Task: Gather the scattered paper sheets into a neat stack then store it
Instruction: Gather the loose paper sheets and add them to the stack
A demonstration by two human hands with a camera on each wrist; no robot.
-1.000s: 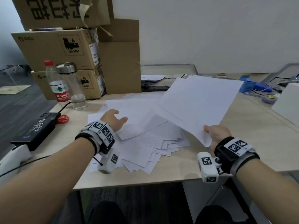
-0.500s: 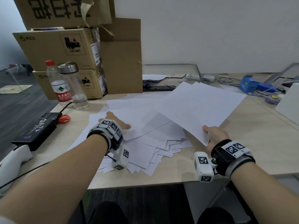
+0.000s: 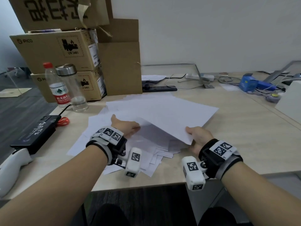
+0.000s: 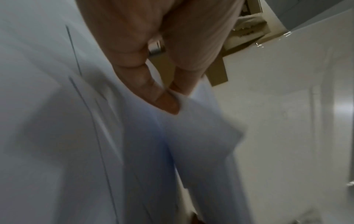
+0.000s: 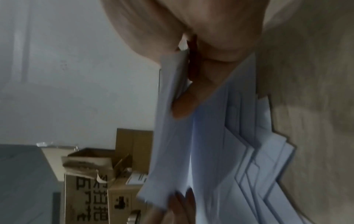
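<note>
A bundle of white paper sheets (image 3: 164, 115) hangs tilted just above the desk (image 3: 244, 131). My right hand (image 3: 189, 133) grips its near corner, thumb on top; in the right wrist view the thumb (image 5: 184, 106) presses the sheets (image 5: 172, 144). My left hand (image 3: 136, 128) has reached the bundle's left edge. Its thumb and fingers (image 4: 168, 103) pinch the paper (image 4: 191, 136) there. Under the bundle lies a fanned, untidy pile of loose sheets (image 3: 153, 154), which spreads toward the desk's front edge.
Stacked cardboard boxes (image 3: 61, 51) stand at the back left. A plastic water bottle (image 3: 58, 88) and a glass bottle (image 3: 73, 88) stand in front of them. Left lie a black device (image 3: 35, 132) and red scissors (image 3: 64, 121). Cables, a blue box (image 3: 248, 83) and a white box (image 3: 291, 101) crowd the right.
My right hand has lowered the bundle toward the pile. My left hand left the pile's top and moved right to take the bundle's left edge.
</note>
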